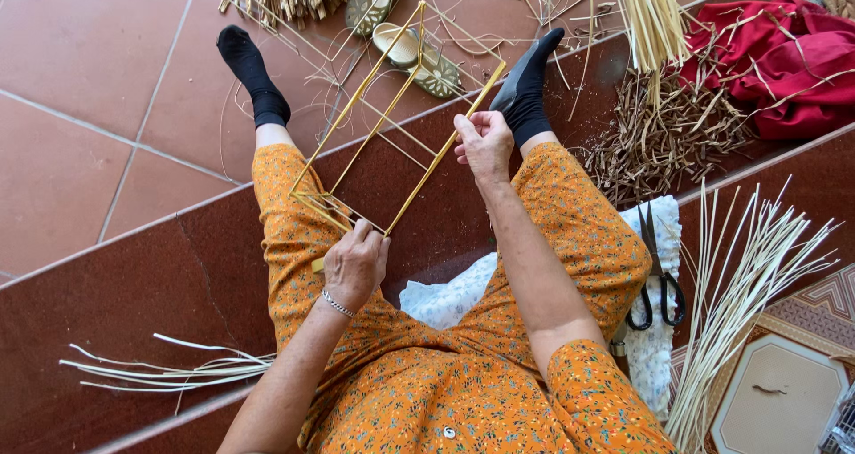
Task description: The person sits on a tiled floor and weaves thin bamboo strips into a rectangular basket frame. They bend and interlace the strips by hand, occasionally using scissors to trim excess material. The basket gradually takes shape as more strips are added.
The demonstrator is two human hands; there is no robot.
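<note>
I sit on a dark red step in an orange flowered dress and black socks. A yellow frame of thin cane rods [392, 116] slants between my knees. My left hand [354, 263], with a bracelet on its wrist, grips the frame's near end, where the rods are bound together. My right hand [484, 142] pinches the frame's right-hand rod about halfway up. The far end of the frame reaches toward a pair of sandals [414, 55].
Black-handled scissors [657, 280] lie on a white cloth [655, 347] by my right thigh. Pale cane strips [739, 294] fan out at right, more [169, 374] at lower left. Brown cane offcuts [663, 133], a red cloth [793, 62] and straw bundles [650, 18] lie beyond.
</note>
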